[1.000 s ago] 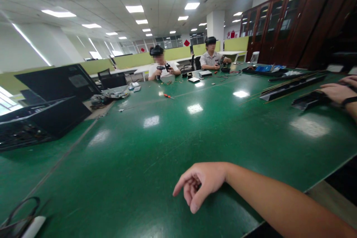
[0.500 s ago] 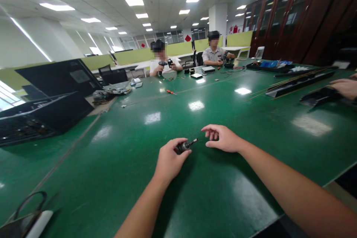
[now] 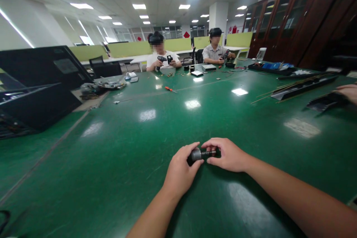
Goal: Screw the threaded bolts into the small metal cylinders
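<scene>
My left hand (image 3: 181, 169) is closed around a short, dark cylindrical tool that looks like a drill chuck (image 3: 196, 154), grey at its front. From it a thin black shaft with a bright bit tip (image 3: 213, 152) points right. The rear of the tool is hidden in my left palm. My right hand (image 3: 227, 154) is curved about the bit end, its thumb and fingers apart; I see no firm contact with the tip. Both hands are low over the green tabletop (image 3: 134, 156).
An orange screwdriver (image 3: 169, 89) lies ahead on the table. Black computer cases (image 3: 41, 108) stand at left. Metal channels with thin rods (image 3: 304, 87) lie at right, near another person's hand (image 3: 348, 91). Two people (image 3: 163, 57) sit across, holding power tools.
My right hand has come down and in beside the bit end, closing the gap between my hands. My left hand has moved right with the tool. The view has shifted slightly.
</scene>
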{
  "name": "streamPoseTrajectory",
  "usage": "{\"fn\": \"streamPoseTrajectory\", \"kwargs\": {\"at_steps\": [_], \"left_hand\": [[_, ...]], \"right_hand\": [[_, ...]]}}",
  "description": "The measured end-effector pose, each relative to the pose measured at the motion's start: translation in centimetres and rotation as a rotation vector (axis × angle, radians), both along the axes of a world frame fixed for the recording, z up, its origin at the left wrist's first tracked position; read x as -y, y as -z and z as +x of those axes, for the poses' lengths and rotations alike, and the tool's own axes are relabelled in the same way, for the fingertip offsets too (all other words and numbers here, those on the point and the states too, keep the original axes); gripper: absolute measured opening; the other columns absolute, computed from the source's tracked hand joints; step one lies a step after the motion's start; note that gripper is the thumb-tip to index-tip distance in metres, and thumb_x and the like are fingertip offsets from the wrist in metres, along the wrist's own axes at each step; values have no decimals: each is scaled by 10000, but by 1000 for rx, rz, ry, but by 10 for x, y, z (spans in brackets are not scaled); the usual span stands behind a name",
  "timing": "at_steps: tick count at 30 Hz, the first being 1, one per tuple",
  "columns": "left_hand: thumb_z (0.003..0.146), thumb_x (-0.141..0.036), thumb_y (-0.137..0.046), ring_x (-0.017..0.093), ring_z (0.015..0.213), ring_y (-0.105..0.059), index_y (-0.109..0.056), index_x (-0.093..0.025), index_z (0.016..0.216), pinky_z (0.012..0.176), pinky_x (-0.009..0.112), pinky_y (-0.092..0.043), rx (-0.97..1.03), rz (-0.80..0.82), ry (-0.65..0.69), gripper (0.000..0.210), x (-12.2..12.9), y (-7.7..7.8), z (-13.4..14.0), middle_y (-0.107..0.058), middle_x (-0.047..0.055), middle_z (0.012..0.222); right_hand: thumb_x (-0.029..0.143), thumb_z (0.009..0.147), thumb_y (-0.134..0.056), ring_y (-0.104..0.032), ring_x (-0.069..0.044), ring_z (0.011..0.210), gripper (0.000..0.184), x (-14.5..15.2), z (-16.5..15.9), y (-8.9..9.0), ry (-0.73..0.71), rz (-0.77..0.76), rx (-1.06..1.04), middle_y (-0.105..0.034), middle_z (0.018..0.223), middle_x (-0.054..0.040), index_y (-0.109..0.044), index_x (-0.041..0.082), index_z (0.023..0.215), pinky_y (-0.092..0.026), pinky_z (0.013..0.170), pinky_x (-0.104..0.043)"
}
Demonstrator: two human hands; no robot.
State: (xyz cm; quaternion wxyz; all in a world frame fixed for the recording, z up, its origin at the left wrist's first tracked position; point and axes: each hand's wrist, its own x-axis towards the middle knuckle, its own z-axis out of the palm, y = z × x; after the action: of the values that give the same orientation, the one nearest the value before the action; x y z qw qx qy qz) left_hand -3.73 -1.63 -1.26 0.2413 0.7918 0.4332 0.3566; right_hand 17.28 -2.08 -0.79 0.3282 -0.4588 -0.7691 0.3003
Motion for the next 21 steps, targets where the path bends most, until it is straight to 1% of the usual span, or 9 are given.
{"fn": "streamPoseTrajectory", "kwargs": {"at_steps": [3, 5, 7, 11, 21], "left_hand": [[749, -117, -761, 229, 1013, -672, -666, -259, 1129, 950, 394, -527, 7, -6, -30, 417, 0, 1, 0, -724, 31, 1088], [747, -116, -759, 223, 977, -678, -680, -253, 1062, 919, 377, -536, 5, -3, -19, 353, 0, -1, 0, -730, 21, 1035], [742, -107, -759, 219, 958, -679, -684, -252, 1034, 896, 364, -537, 2, -4, -1, 334, 0, -2, 0, -730, 16, 1013], [746, -116, -751, 222, 949, -682, -691, -249, 1020, 885, 364, -536, 2, 2, 16, 311, 0, -4, 0, -734, 23, 1006], [748, -124, -758, 210, 951, -681, -693, -255, 1029, 873, 341, -530, -13, 13, 9, 317, 1, -6, -1, -734, 9, 1009]], "right_hand": [[154, 745, -719, -610, -162, 779, 319, 1, 1, -2, -12, -15, 8, -683, 908, -25, -713, 193, 1062, -464, 723, -275], [169, 766, -707, -612, -158, 758, 261, 2, 1, -3, -14, -18, 11, -685, 878, -23, -726, 189, 1026, -459, 709, -270], [179, 782, -696, -613, -158, 754, 213, 3, 1, -4, -10, -13, 10, -685, 847, -19, -735, 186, 991, -450, 700, -265], [195, 793, -687, -612, -153, 744, 177, 3, -1, -5, -5, -21, -3, -698, 831, -10, -738, 189, 963, -433, 678, -253], [217, 818, -674, -616, -158, 748, 131, 2, -6, -4, 31, -53, -43, -709, 823, -17, -744, 178, 921, -428, 679, -258]]}}
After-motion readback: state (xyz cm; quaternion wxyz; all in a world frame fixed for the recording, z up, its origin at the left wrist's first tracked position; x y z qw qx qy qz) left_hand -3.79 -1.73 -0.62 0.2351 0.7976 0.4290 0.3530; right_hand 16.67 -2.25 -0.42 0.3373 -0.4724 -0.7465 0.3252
